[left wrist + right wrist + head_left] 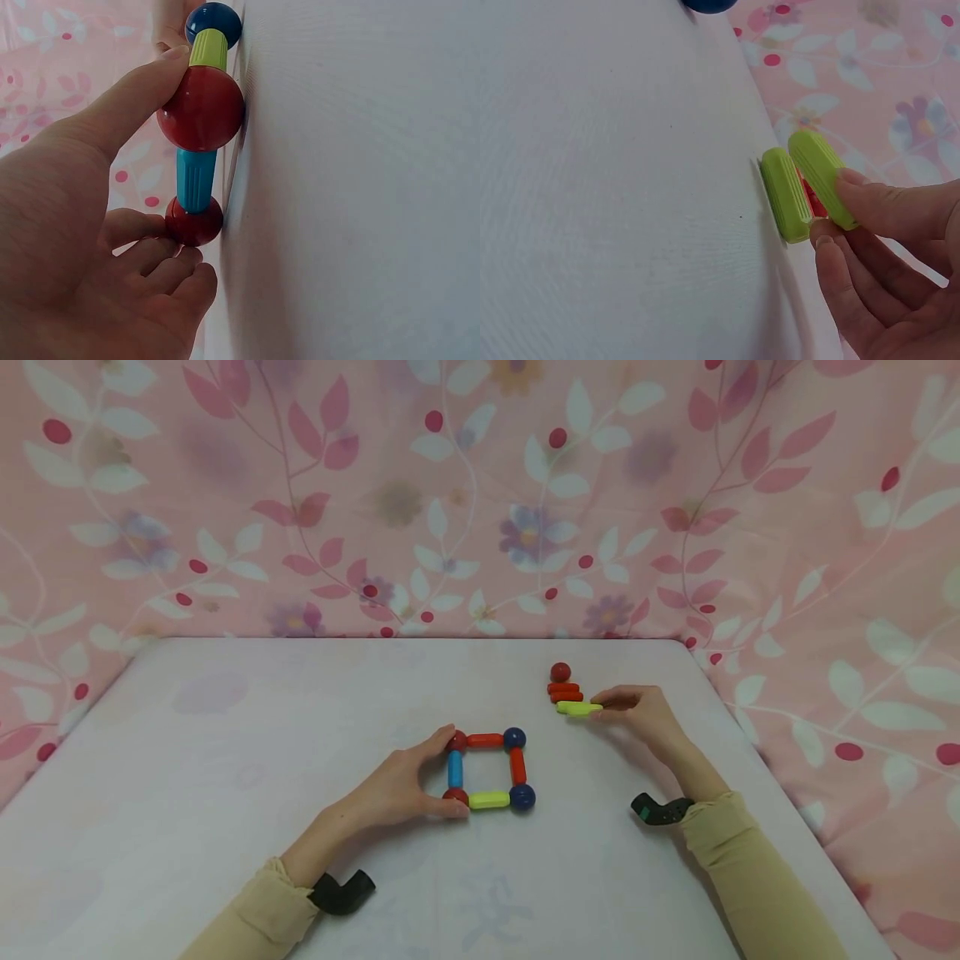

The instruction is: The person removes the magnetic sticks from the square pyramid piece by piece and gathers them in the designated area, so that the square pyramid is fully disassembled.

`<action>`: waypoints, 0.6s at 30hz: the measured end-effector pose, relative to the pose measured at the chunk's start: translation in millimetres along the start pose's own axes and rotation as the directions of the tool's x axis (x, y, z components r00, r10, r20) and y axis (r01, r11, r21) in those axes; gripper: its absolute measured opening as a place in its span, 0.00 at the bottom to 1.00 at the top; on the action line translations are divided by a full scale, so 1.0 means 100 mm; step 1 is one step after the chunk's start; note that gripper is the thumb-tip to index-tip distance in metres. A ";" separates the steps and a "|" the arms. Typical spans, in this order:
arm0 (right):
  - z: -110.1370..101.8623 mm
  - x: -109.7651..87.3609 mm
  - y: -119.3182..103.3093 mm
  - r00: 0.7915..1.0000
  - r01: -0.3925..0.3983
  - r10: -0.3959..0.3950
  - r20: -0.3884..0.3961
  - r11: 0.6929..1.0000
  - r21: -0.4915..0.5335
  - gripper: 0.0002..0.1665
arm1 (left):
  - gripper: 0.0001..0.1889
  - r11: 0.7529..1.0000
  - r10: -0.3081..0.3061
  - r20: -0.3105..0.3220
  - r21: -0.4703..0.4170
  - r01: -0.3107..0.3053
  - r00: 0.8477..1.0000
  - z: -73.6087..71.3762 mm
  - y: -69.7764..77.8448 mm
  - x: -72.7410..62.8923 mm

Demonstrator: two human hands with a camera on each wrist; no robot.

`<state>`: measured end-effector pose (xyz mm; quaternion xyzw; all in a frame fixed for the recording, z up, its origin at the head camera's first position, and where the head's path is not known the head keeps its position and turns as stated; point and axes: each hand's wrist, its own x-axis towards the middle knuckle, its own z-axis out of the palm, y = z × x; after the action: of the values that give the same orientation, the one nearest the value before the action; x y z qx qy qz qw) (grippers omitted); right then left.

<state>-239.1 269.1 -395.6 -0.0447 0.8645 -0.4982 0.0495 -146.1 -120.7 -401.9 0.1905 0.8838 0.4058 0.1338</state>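
Note:
A square of magnetic rods and balls lies on the table, its left side a light-blue rod (455,770) between two red balls (201,109). Two dark-blue balls (522,797) form its right corners; red rods (518,766) and a yellow-green rod (490,800) make the other sides. My left hand (393,785) holds that left side, thumb at the near red ball and fingers by the far one. Farther right, my right hand (643,717) pinches a yellow-green rod (821,176) between thumb and fingers. Another yellow-green rod (785,195) lies right beside it on the table.
Beyond the right hand's rod, two loose red rods (564,692) lie side by side, with a single red ball (560,672) behind them. A pale cloth covers the table (300,710). Pink floral fabric (480,510) hangs behind and along the right side.

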 end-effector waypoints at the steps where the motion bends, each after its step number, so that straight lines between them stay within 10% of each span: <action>1: 0.00 0.00 0.01 1.000 0.003 -0.002 0.009 1.000 -0.012 0.21 | 0.57 1.000 -0.002 0.001 -0.001 0.002 1.000 0.00 0.00 0.00; 18: 0.07 0.02 0.07 0.998 0.004 0.004 0.062 0.990 -0.139 0.20 | 0.57 1.000 0.004 0.001 -0.001 -0.004 1.000 0.00 0.00 0.00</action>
<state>-240.3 266.8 -405.4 -0.0635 0.8951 -0.4353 0.0733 -145.9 -120.8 -402.0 0.1922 0.8831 0.4066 0.1335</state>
